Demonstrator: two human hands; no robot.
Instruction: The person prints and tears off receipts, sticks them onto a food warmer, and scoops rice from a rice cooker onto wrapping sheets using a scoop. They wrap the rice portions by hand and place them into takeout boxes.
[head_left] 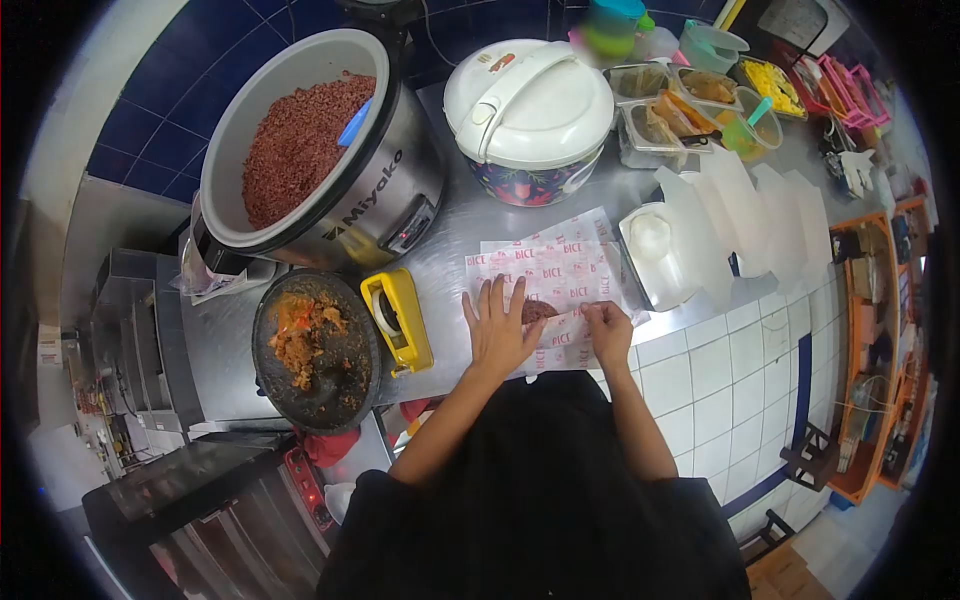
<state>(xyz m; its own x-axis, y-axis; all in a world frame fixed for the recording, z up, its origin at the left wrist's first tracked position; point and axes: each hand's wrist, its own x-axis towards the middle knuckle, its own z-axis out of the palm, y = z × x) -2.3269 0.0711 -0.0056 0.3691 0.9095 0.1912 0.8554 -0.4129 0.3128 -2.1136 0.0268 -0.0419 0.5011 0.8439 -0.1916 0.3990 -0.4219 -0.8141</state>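
Wrapping paper (550,272), printed in red, on the steel counter (445,315) at the near edge. Pressed by the open left hand (495,335), fingers spread; pinched along one edge by the right hand (612,335). Could tear if tugged too hard against that flat press. Could also let reddish-brown grains (538,311) escape, if lifted unevenly or held too loosely at the side, or slip off the counter, being so near its edge. To the left, a big cooker (390,190), lid up, filled with similar reddish-brown grain and holding a blue scoop (355,123). Nearer, a dark stone mortar (350,390) bearing orange-red paste (305,330). Behind the paper, a white rice cooker (530,105), lid shut, contents impossible to tell. Off to the right, open clear tubs (640,150) of food, too small to name, beside a tub with a teal spoon (762,110).
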